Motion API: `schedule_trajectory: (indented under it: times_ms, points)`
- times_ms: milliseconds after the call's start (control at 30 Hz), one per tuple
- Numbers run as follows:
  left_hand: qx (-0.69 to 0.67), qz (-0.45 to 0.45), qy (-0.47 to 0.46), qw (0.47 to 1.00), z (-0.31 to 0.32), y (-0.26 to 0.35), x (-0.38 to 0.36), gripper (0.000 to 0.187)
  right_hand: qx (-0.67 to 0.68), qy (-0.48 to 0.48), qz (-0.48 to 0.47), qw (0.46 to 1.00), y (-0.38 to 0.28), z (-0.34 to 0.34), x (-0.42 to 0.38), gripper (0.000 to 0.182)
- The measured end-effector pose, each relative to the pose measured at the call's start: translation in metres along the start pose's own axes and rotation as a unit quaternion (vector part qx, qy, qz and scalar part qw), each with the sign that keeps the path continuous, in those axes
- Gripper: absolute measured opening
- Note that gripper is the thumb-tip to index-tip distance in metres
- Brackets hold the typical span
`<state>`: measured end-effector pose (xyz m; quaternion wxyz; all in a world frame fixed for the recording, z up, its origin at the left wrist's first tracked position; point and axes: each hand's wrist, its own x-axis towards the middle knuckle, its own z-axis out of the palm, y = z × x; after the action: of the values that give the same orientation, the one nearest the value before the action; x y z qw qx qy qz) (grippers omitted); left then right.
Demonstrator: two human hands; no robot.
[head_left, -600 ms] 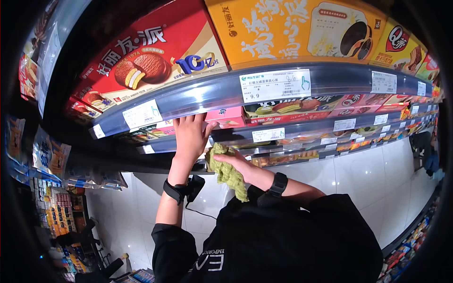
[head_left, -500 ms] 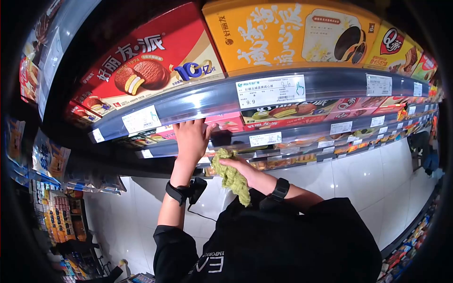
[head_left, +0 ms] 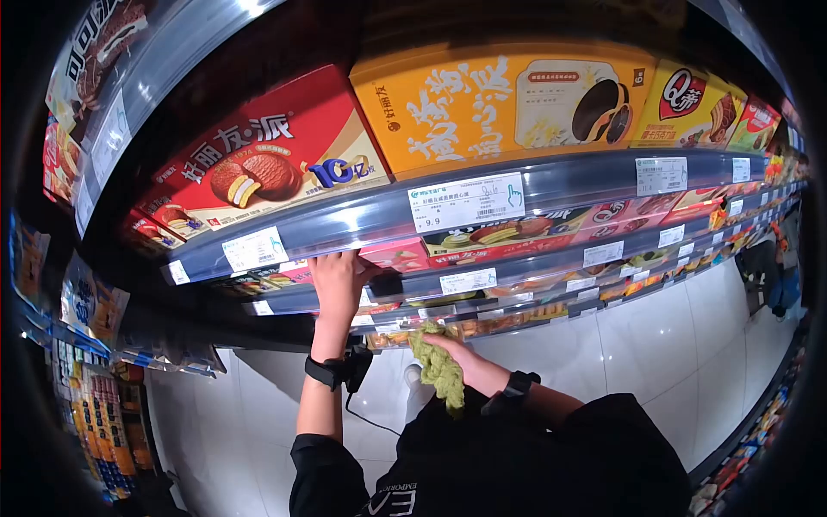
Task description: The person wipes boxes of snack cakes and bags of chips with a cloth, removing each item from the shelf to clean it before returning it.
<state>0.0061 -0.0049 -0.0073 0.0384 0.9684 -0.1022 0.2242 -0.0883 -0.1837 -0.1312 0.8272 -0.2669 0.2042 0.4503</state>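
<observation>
My left hand point(head_left: 338, 280) reaches up to a lower shelf, its fingertips hidden under the shelf edge beside a pink box point(head_left: 392, 257). What those fingers touch cannot be made out. A crumpled green cloth point(head_left: 441, 372) hangs from my right hand point(head_left: 457, 355), which is closed on its upper end. Above my hands, a red box of round cakes point(head_left: 267, 155) and an orange box point(head_left: 508, 103) stand on the upper shelf. A white price label point(head_left: 469, 203) is fixed to that shelf's edge.
A yellow box point(head_left: 689, 108) stands farther right. Lower shelf tiers point(head_left: 534, 277) carry more packages and labels. Hanging packets point(head_left: 90, 302) are at the left. White floor tiles point(head_left: 637, 345) lie below, and a person's dark-clothed legs point(head_left: 762, 271) show at the far right.
The view has shifted, so the shelves sit lower in it. My left hand's fingers are now farther under the shelf edge. My right hand still holds the cloth and appears lower.
</observation>
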Motion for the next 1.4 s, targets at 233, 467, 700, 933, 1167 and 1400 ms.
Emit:
schedule_trajectory:
  times_ms: [233, 467, 700, 933, 1167, 1400]
  points:
    - [0.022, -0.027, 0.007, 0.999, 0.013, -0.011, 0.001, 0.048, -0.033, -0.037, -0.041, 0.998, 0.024, -0.016, -0.025, 0.033]
    - [0.020, 0.002, 0.054, 0.998, 0.012, -0.006, -0.011, 0.059, -0.300, -0.104, -0.349, 0.882, 0.062, -0.051, -0.067, 0.058]
    - [-0.229, 0.032, 0.131, 0.964, -0.018, 0.053, -0.060, 0.057, -0.141, 0.011, -0.244, 0.959, 0.088, -0.071, -0.105, 0.032]
    - [-0.267, 0.108, 0.242, 0.927, -0.099, 0.105, -0.016, 0.054, -0.037, 0.124, -0.219, 0.967, 0.060, -0.076, -0.151, 0.024]
    - [-0.158, 0.142, 0.303, 0.929, -0.150, 0.124, 0.048, 0.072, -0.108, 0.126, -0.268, 0.949, 0.015, -0.099, -0.173, 0.027]
    - [0.033, 0.101, 0.240, 0.965, -0.158, 0.160, 0.117, 0.082, -0.269, 0.149, -0.304, 0.902, -0.048, -0.175, -0.185, 0.025]
